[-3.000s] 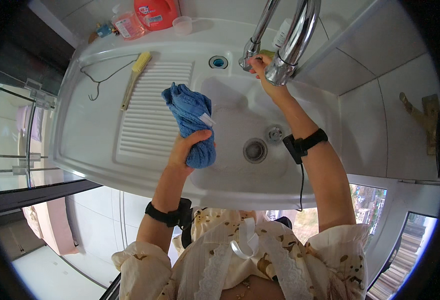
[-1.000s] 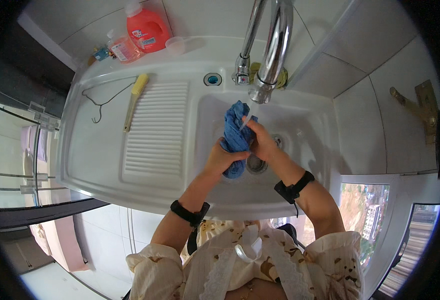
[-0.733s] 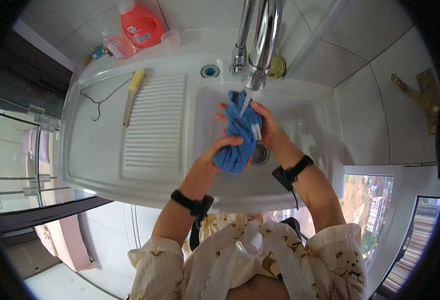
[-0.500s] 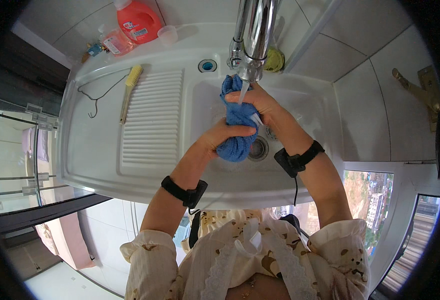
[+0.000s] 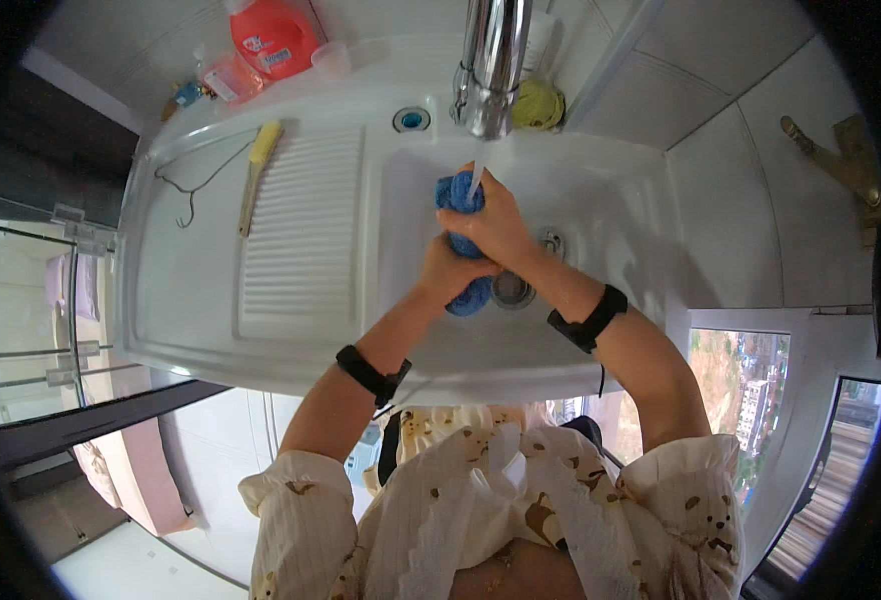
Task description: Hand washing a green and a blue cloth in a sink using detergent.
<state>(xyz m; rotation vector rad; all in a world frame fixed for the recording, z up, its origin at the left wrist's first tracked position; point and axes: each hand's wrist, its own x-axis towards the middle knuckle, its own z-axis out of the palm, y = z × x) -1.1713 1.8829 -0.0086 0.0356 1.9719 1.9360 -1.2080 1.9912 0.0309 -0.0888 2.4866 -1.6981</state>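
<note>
A blue cloth (image 5: pixel 472 297), bunched into a narrow roll, is gripped in both hands over the white sink basin (image 5: pixel 411 215). My left hand (image 5: pixel 453 271) is wrapped round its nearer part. My right hand (image 5: pixel 493 222) closes round the farther part, just beyond the left. A thin stream of water from the chrome faucet (image 5: pixel 489 75) falls onto the cloth's far end and my right hand. The fingers partly hide the cloth's middle. Below my wrists lies the round metal drain (image 5: pixel 514 290).
Left of the basin is a ribbed washboard (image 5: pixel 301 240), with a yellow-bristled brush (image 5: pixel 259 170) and a wire hanger (image 5: pixel 193 190). Along the back stand a red detergent jug (image 5: pixel 276 40), a pump bottle (image 5: pixel 233 80), a clear cup (image 5: pixel 331 60) and a yellow-green scrubber (image 5: pixel 539 104).
The loosely bunched cloth is now squeezed into a tighter, narrower roll. My hands have come closer together, with the fingers wrapped further round it.
</note>
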